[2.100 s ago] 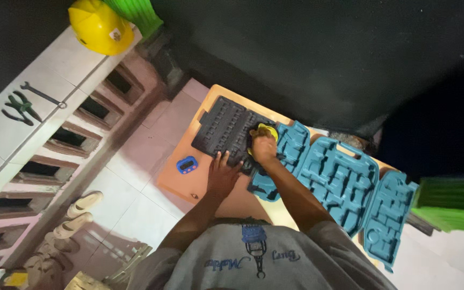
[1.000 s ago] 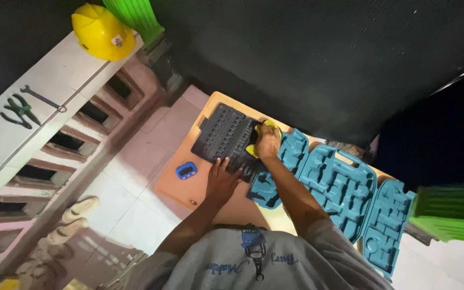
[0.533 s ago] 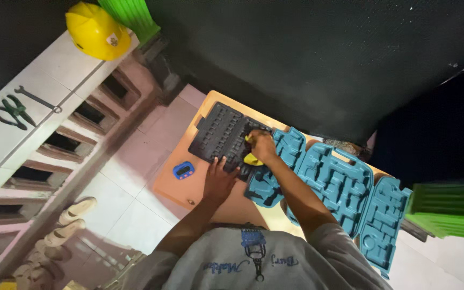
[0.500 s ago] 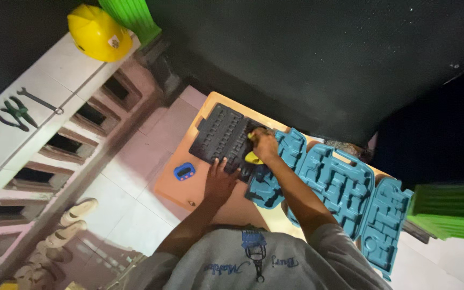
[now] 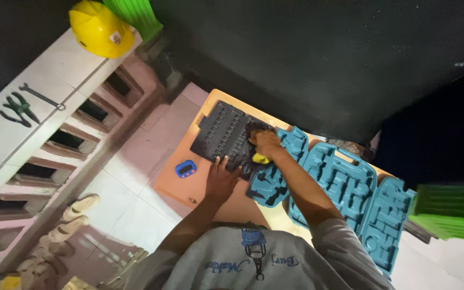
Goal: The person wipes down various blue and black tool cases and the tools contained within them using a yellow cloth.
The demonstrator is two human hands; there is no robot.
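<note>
Right hand [image 5: 267, 144] has its grip closed on a yellow cloth [image 5: 260, 158], pressed on the right end of the black tray [image 5: 226, 137] at frame centre. The tray's long axis runs upper left to lower right. Left hand [image 5: 221, 177] lies flat and open on the tray's near edge. 3 blue trays [image 5: 345, 185] lie right; a blue timer [image 5: 186, 168] sits left on the counter [image 5: 181, 188].

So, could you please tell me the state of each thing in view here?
black tray: flat on the table, pressed by the left hand
yellow cloth: bunched under the right hand
blue case trays: open, empty
blue timer: lying face up
yellow helmet: resting on the ledge
</note>
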